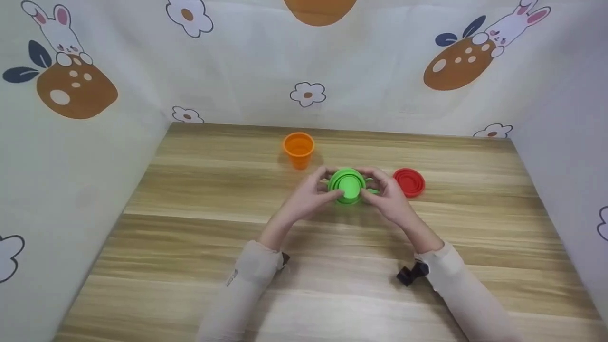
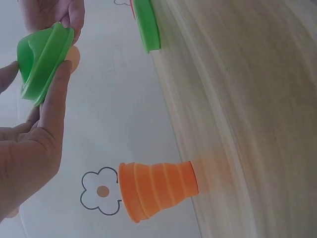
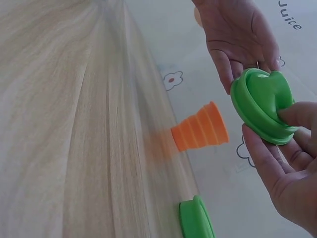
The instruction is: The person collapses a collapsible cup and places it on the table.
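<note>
A green collapsible cup, mostly folded flat with its rings nested, is held above the table between both hands. My left hand grips its left side, thumb on the near face and fingers behind the rim. On the other side my right hand grips it likewise. In the right wrist view the right thumb presses into the dented wall of the cup. Past the right hand, a second green folded piece lies on the table, mostly hidden by that hand in the head view.
An orange collapsible cup stands extended and upright on the wooden table, behind the left hand. A red cup, folded flat, lies just right of the right hand. Patterned cloth walls border the table at the back and sides.
</note>
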Available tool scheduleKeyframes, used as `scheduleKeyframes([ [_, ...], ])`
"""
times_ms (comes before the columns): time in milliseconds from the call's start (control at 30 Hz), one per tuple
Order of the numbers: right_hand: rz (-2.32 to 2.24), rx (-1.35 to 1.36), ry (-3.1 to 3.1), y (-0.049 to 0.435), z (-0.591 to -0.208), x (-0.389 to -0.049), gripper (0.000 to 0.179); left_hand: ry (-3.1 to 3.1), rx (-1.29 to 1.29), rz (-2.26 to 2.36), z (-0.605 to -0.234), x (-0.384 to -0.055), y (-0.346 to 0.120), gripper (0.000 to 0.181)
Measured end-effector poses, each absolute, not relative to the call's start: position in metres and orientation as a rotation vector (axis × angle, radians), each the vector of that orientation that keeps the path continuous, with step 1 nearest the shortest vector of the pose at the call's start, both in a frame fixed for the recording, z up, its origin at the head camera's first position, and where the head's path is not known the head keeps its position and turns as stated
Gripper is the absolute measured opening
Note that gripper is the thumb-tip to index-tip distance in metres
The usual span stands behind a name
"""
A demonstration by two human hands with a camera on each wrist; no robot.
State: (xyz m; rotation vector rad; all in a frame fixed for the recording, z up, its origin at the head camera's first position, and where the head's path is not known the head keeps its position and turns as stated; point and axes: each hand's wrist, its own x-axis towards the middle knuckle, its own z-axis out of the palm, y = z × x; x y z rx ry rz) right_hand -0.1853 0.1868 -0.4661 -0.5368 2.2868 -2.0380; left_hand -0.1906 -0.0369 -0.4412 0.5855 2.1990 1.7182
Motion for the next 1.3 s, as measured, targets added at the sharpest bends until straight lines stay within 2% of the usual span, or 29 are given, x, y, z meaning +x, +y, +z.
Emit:
scheduleKeyframes([
  [500, -2.053, -0.559, 2.180, 0.1902, -0.4669, -0.1854, 0.058, 2.158, 0.600, 1.894, -0.4387, -0.1913, -0.0364, 0.042],
  [1300, -2.056, -0.513, 2.338, 0.1805, -0.4662, -0.1853, 0.050, 2.151, 0.573, 1.883, -0.4390, -0.1895, -0.0340, 0.040],
])
